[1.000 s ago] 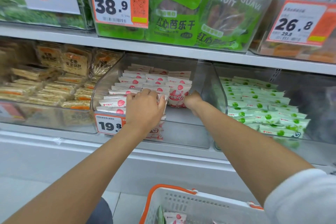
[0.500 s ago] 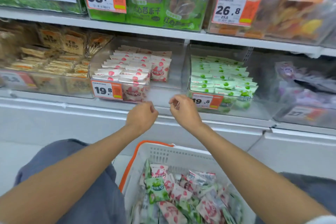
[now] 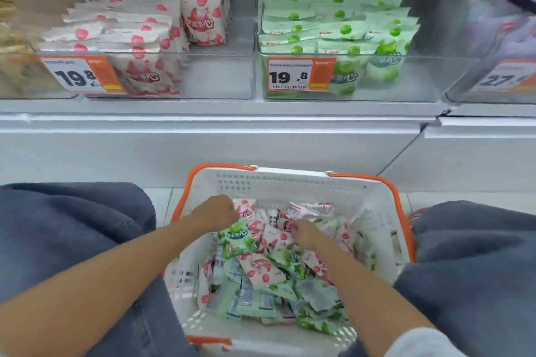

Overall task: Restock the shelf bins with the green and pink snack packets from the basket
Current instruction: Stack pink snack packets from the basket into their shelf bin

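A white basket (image 3: 290, 180) with orange handles sits on the floor between my knees, full of mixed pink packets (image 3: 261, 268) and green packets (image 3: 237, 240). My left hand (image 3: 214, 213) is at the pile's far left with its fingers curled round the edge of a pink packet (image 3: 244, 209). My right hand (image 3: 304, 233) lies on the middle of the pile, fingertips dug in among pink packets and hidden. On the shelf above, a clear bin (image 3: 220, 75) holds rows of pink packets (image 3: 203, 17), and the clear bin (image 3: 420, 78) beside it holds green ones (image 3: 339, 29).
Orange price tags (image 3: 82, 75) reading 19.8 hang on both bin fronts. A bin of purple packets (image 3: 510, 23) stands at the right and brown snack packs (image 3: 11, 38) at the left. A white shelf ledge (image 3: 217, 122) juts out above the basket. My knees (image 3: 72, 226) flank it.
Both hands left the pink bin, dropped past the shelf edge and went into the basket. My view tilted down from the shelves to the basket.
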{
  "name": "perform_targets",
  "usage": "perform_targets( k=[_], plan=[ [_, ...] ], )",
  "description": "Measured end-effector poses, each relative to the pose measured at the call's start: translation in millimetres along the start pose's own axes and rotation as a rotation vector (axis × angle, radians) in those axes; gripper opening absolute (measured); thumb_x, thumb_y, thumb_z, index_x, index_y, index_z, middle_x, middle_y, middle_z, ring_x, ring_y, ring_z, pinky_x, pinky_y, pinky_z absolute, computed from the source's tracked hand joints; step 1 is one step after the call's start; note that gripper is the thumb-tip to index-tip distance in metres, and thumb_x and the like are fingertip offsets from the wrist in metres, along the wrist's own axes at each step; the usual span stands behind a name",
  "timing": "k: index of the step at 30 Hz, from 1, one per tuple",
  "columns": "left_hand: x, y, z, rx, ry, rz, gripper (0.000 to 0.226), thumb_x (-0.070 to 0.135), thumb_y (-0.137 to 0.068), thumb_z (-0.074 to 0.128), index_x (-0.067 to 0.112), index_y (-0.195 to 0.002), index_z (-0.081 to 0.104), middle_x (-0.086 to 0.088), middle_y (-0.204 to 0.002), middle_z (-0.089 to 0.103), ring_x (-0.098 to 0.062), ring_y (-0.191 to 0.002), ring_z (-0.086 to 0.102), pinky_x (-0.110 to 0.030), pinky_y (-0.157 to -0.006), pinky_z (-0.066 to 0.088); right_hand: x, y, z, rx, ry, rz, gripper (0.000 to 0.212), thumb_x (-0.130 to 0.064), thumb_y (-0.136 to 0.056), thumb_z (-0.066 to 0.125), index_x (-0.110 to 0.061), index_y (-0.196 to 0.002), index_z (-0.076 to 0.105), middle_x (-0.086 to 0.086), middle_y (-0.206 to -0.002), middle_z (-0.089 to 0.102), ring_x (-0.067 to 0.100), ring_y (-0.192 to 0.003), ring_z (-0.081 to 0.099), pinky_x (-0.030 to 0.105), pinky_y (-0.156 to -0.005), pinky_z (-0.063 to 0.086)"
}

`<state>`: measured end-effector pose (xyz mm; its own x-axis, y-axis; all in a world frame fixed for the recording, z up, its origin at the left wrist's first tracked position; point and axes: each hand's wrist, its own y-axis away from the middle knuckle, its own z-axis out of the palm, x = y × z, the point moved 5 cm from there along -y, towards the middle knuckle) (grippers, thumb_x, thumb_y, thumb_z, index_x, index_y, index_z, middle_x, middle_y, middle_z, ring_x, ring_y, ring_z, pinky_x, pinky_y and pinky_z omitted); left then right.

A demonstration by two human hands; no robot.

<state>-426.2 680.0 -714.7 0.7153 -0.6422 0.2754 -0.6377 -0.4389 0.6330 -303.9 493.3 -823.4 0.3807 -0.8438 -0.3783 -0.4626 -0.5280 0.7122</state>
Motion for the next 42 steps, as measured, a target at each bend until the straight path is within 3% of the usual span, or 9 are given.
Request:
perform_targets(
  k=[3, 9, 13, 17, 19, 24, 30, 34, 42],
  plan=[
    [-3.6, -5.2, 11.2, -0.036, -0.027, 0.004, 0.029, 0.019, -0.090, 0.045, 0.012, -0.062, 0.046, -0.006, -0.068, 0.055, -0.019, -0.067, 0.053, -0.030, -0.070, 0.046, -4.3, -13.0, 21.4, -0.049, -0.001, -0.007, 0.041, -0.012, -0.099, 0.048, 0.000, -0.138, 0.043, 0.018, -0.138, 0.049, 0.029, -0.123, 0.051, 0.032, -0.098, 0.044],
    [-16.1, -13.3, 12.1, -0.021, 0.077, -0.018, 0.013, 0.013, -0.092, 0.052, 0.007, -0.097, 0.063, -0.012, -0.104, 0.064, -0.025, -0.096, 0.061, -0.031, -0.081, 0.048, -25.5, -6.1, -5.5, 0.057, -0.162, -0.120, 0.024, -0.023, -0.096, 0.059, -0.008, -0.114, 0.066, 0.006, -0.104, 0.064, 0.024, -0.101, 0.062, 0.026, -0.083, 0.044],
    [8.7, -0.2, -14.2, 0.085, 0.429, 0.128, 0.062, 0.024, -0.086, 0.074, 0.015, -0.139, 0.043, 0.000, -0.127, 0.051, -0.016, -0.113, 0.051, -0.028, -0.092, 0.045, -82.4, 36.9, -95.5, 0.216, -0.173, -0.382, 0.021, -0.024, -0.095, 0.060, -0.007, -0.102, 0.070, 0.010, -0.101, 0.069, 0.023, -0.090, 0.063, 0.029, -0.081, 0.047],
    [51.8, 32.4, -75.8, 0.318, 0.629, 0.356, 0.025, 0.039, -0.094, 0.060, 0.016, -0.104, 0.063, 0.006, -0.093, 0.066, -0.012, -0.088, 0.062, -0.016, -0.071, 0.047, -140.5, 96.8, -173.1, 0.301, -0.235, -0.556, 0.020, -0.017, -0.094, 0.062, 0.001, -0.091, 0.069, 0.020, -0.089, 0.070, 0.026, -0.076, 0.068, 0.045, -0.077, 0.055],
    [57.3, 48.1, -110.3, 0.498, 0.641, 0.392, 0.032, 0.044, -0.097, 0.052, 0.018, -0.078, 0.059, 0.005, -0.071, 0.062, -0.018, -0.071, 0.059, -0.018, -0.061, 0.042, -167.2, 125.6, -205.7, 0.366, -0.299, -0.595, 0.020, -0.014, -0.093, 0.063, 0.006, -0.091, 0.067, 0.022, -0.080, 0.066, 0.015, -0.063, 0.062, 0.041, -0.069, 0.055],
    [52.8, 83.8, -199.8, 0.844, 0.514, 0.427, 0.046, 0.055, -0.095, 0.048, 0.020, -0.065, 0.047, -0.006, -0.061, 0.053, -0.026, -0.065, 0.053, -0.037, -0.060, 0.037, -237.7, 178.2, -261.1, 0.467, -0.329, -0.674, 0.019, -0.013, -0.093, 0.063, 0.005, -0.089, 0.068, 0.013, -0.072, 0.063, 0.015, -0.062, 0.057, 0.029, -0.063, 0.051],
    [29.4, 109.5, -290.1, 1.250, 0.161, 0.392, 0.051, 0.060, -0.097, 0.030, 0.018, -0.098, 0.059, -0.002, -0.091, 0.064, -0.024, -0.088, 0.056, -0.040, -0.075, 0.043, -315.4, 181.5, -320.2, 0.835, -0.352, -0.757, 0.011, -0.014, -0.092, 0.062, -0.011, -0.083, 0.068, 0.001, -0.070, 0.064, 0.015, -0.067, 0.058, 0.039, -0.071, 0.051],
    [-11.6, 71.7, -302.8, 1.213, -0.228, 0.308, 0.067, 0.061, -0.096, 0.016, 0.016, -0.114, 0.063, -0.004, -0.114, 0.065, -0.026, -0.113, 0.055, -0.043, -0.098, 0.034, -338.6, 146.3, -335.4, 0.955, -0.253, -0.587, 0.016, -0.015, -0.094, 0.057, -0.007, -0.095, 0.070, 0.006, -0.091, 0.069, 0.020, -0.087, 0.061, 0.028, -0.073, 0.043],
    [-31.5, 45.0, -302.5, 1.159, -0.240, 0.193, 0.074, 0.062, -0.092, 0.005, 0.019, -0.114, 0.061, 0.001, -0.119, 0.063, -0.021, -0.119, 0.052, -0.044, -0.105, 0.028, -346.3, 43.1, -328.3, 0.831, -0.371, -0.365, 0.027, -0.016, -0.094, 0.059, -0.006, -0.119, 0.064, 0.010, -0.121, 0.065, 0.025, -0.115, 0.059, 0.025, -0.091, 0.043]
  ],
)
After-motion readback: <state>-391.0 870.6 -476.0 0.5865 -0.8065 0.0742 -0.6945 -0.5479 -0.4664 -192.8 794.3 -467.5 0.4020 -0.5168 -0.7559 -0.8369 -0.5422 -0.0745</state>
